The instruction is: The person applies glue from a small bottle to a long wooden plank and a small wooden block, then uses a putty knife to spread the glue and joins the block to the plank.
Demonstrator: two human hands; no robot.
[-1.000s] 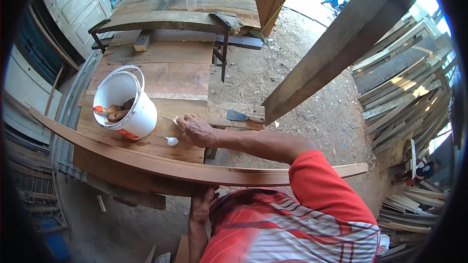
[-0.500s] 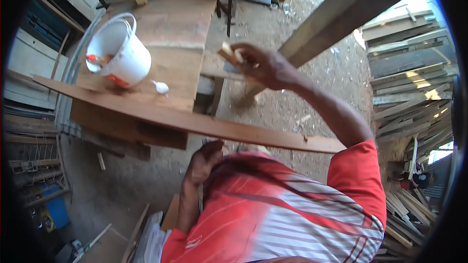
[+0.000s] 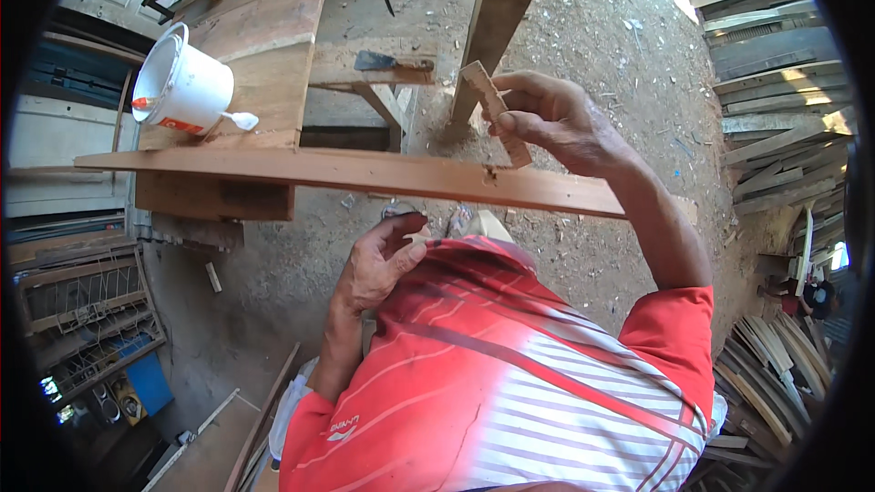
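Observation:
My right hand (image 3: 556, 123) pinches a small light-brown strip with ragged edges (image 3: 495, 112) between thumb and fingers. Its lower end is at the far edge of a long reddish-brown plank (image 3: 383, 171), close to a dark, rough notch (image 3: 490, 175) in the wood; whether they touch I cannot tell. On the near side of the plank, in front of the shirt, is my left hand (image 3: 378, 264), its fingers curled toward the thumb. Something small and pale shows at those fingertips, too indistinct to name.
Left of the hands, a wooden workbench (image 3: 264, 64) bears a white bucket (image 3: 196, 87) and a white-coated spoon (image 3: 240, 120). A scraper (image 3: 392, 61) lies on a low bench beyond the plank. A thick post (image 3: 501, 9) rises nearby. Stacked timber (image 3: 784, 82) lines the right side.
My right hand has brought the ragged strip down to the plank and turned it more upright. The left hand shows more fully now. The whole view has shifted, bringing the scraper into sight.

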